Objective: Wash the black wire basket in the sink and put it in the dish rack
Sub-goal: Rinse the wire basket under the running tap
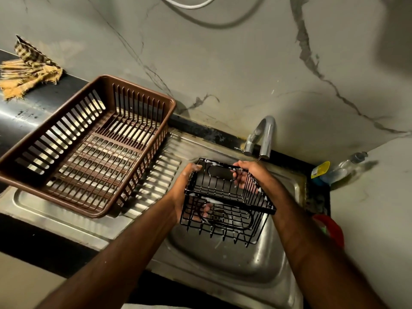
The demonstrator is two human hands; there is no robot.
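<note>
A: What's the setting?

B: A grey marbled wall point(223, 63) with dark veins rises behind a steel sink unit. A white cable point(189, 5) loops across the top of the wall.

A: And the biggest thing on the unit?

B: The brown plastic rack point(84, 143), slatted, sitting on the ribbed drainboard point(160, 175) to the left of the sink point(234, 264). Nothing lies in it.

A: Where's the basket?

B: The black wire basket point(225, 201) is held up over the sink bowl, tilted, just below the curved tap point(263, 137). White suds cling to its wires and rim.

A: The hands?

B: Both are on it. The left hand point(189, 192) grips the left side, thumb up along the rim and fingers curled through the wires lower down. The right hand point(249, 172) holds the far right corner, fingers hooked over the top wire.

A: Is water running?

B: I can't say; the spout mouth is dim and no clear stream shows.

A: Smaller things?

B: A checked yellow cloth point(26, 70) lies crumpled on the counter at far left. By the right corner of the sink stand a clear bottle point(347, 166) and something with a yellow label point(320, 170) just beside it. A red object point(330, 228) shows behind the right forearm.
</note>
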